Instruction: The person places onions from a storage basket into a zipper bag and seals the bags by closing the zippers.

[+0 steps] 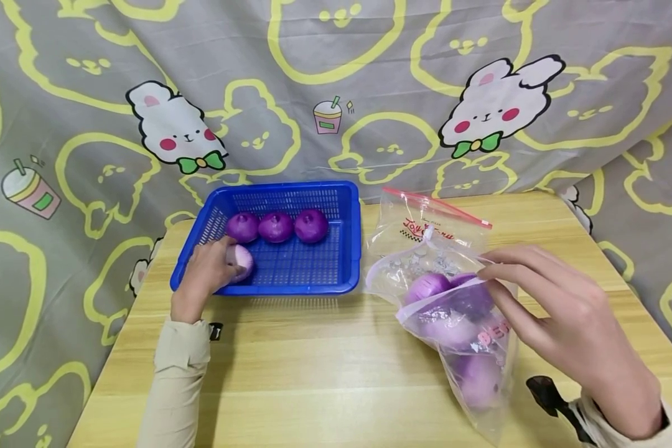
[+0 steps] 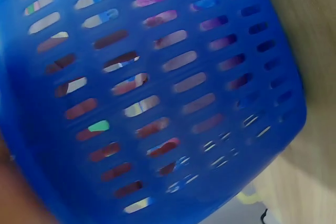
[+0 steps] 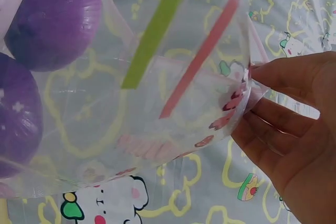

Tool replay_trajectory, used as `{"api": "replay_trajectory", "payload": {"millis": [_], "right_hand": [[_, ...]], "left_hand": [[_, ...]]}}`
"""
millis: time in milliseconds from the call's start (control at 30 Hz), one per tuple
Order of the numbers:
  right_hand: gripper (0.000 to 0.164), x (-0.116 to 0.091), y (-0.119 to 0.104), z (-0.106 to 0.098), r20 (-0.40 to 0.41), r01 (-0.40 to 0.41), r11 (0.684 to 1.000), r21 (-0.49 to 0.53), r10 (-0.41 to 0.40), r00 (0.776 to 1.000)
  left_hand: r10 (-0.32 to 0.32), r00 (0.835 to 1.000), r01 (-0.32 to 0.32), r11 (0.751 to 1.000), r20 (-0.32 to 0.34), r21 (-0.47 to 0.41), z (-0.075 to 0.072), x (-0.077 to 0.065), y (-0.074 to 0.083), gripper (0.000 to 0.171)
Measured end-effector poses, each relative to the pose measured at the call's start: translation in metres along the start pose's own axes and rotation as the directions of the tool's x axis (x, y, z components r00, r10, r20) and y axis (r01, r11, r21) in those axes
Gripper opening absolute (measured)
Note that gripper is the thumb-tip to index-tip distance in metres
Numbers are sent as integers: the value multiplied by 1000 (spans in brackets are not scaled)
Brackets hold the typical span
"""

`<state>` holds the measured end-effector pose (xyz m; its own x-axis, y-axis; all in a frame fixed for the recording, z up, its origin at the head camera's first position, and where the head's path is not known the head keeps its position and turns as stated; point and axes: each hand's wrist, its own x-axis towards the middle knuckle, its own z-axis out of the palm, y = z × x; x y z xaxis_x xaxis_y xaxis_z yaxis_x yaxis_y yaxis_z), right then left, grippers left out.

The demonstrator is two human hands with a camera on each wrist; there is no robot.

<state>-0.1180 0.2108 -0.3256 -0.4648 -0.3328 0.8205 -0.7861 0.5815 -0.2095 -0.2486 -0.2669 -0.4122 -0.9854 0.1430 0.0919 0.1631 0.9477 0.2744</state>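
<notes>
A blue plastic basket (image 1: 291, 289) stands at the back left of the table, with three purple onions (image 1: 277, 228) in a row along its far side. Over the basket's left front corner reaches my left hand (image 1: 206, 269), its thumb and fingers gripping a paler onion (image 1: 243, 260). In the left wrist view the basket's slotted wall (image 2: 157, 93) hides most of that grip. My right hand (image 1: 577, 317) pinches the rim of a clear zip bag (image 1: 453, 249), whose mouth gapes. Several purple onions (image 1: 478, 379) are inside the bag; the right wrist view shows thumb and fingers pinching its edge.
Another clear bag (image 1: 389, 214) with a red zip strip lies flat behind the onion bag. The wooden table (image 1: 313, 373) ends against a grey cartoon-print cloth (image 1: 369, 93). A black strap end (image 1: 543, 392) hangs by the right wrist.
</notes>
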Motion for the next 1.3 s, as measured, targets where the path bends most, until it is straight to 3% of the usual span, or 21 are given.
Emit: {"api": "replay_trajectory", "payload": {"millis": [267, 533, 667, 800, 933, 1033, 1167, 1300], "right_hand": [[37, -9, 3, -5, -6, 32, 999, 31, -31, 999], [34, -13, 8, -7, -7, 44, 998, 42, -44, 999], [34, -12, 8, -7, -8, 42, 998, 44, -42, 999], [33, -13, 7, -7, -5, 44, 997, 56, -44, 999], [32, -14, 7, -7, -4, 46, 997, 64, -46, 999], [32, -13, 8, -7, -6, 51, 997, 64, -51, 999], [35, -10, 5, -7, -2, 49, 998, 49, -49, 999], [35, -12, 6, -8, -2, 44, 998, 48, -44, 999]], "left_hand": [[12, 987, -15, 1000, -160, -13, -10, -3, 24, 62], [67, 962, -98, 990, -266, -105, -16, -8, 57, 61], [116, 943, -173, 971, -311, -162, -20, -13, 75, 62], [164, 928, -255, 934, -333, -251, -23, -19, 100, 65], [219, 919, -334, 876, -328, -349, -26, -28, 129, 67], [287, 896, -412, 823, -338, -392, -25, -37, 150, 69], [387, 853, -512, 751, -351, -417, -20, -47, 177, 69], [452, 831, -555, 711, -323, -432, -13, -56, 203, 68]]}}
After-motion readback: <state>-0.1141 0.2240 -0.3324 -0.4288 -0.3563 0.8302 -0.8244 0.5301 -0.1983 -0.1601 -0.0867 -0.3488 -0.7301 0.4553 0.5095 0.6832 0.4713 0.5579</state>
